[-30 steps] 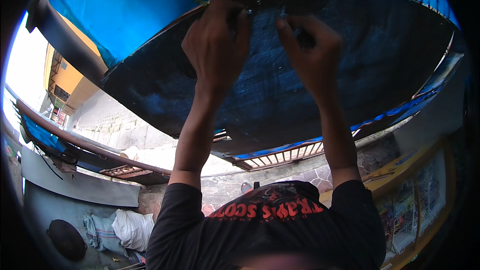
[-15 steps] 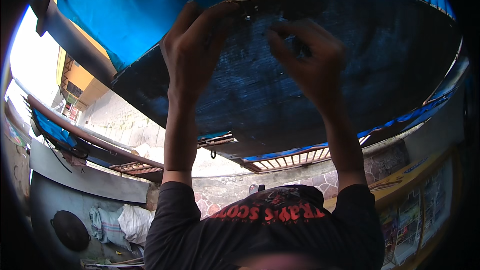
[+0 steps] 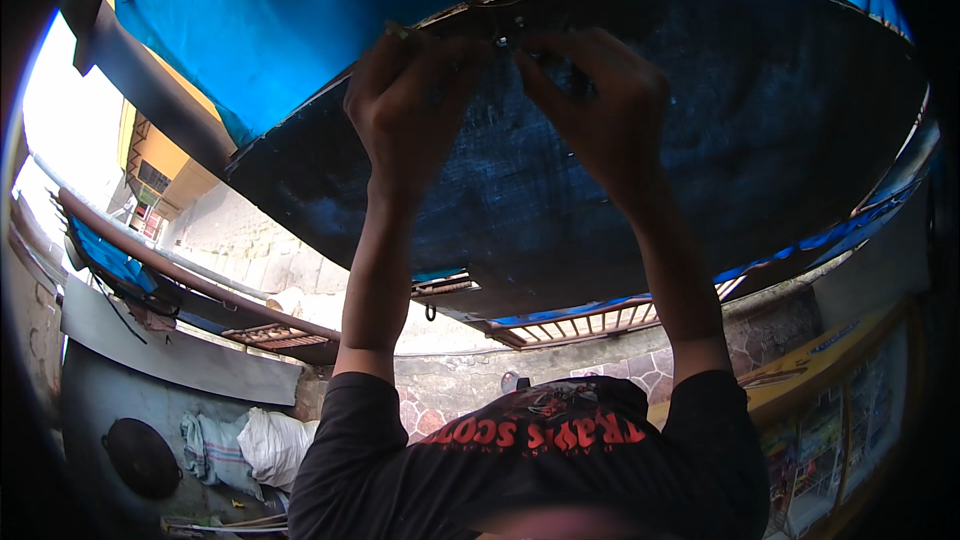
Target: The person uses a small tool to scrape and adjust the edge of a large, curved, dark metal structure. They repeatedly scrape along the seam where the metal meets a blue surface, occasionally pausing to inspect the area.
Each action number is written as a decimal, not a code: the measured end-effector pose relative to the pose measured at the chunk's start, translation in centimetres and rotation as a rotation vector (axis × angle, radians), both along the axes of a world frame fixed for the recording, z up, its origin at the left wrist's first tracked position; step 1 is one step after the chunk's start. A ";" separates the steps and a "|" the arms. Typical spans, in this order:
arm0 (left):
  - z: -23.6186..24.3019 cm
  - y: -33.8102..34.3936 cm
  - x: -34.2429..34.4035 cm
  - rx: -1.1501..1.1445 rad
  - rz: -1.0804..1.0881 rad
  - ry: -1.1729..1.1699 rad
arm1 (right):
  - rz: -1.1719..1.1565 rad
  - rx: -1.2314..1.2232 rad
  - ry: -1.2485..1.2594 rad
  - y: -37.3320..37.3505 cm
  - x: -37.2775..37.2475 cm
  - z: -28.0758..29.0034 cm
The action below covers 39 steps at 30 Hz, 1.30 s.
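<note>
R hand (image 3: 605, 80) – thumb + index curled to a near-pinch, can't tell if anything's held. It's come in closer to L hand (image 3: 415, 90) vs 0.5 s ago, so both now sit round same spot. L fingers bent near panel edge – prob. too dark to call a grip. Small shiny bit (image 3: 503, 41) between them, on dark panel (image 3: 560, 200). Blue tarp (image 3: 300, 10) beyond; white sack (image 3: 273, 445) lower L.
</note>
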<state>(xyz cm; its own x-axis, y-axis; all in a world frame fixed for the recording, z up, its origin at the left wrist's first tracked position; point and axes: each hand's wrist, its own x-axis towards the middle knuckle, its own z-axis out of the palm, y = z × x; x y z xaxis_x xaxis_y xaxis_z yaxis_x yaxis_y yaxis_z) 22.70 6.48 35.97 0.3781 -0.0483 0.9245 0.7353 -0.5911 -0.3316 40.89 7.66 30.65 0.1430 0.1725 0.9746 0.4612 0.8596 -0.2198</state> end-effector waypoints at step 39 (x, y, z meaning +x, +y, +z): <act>3.8 1.2 -1.9 0.075 0.103 0.310 | -0.312 0.193 -0.365 1.2 1.9 3.4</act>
<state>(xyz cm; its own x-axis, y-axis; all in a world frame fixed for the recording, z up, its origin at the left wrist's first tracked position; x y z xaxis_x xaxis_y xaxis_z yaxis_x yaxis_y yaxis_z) 20.79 7.65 39.75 0.6471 -0.0586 0.7601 0.6474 -0.4844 -0.5885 42.83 8.88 34.07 -0.1961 -0.0125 0.9805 0.7193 0.6778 0.1525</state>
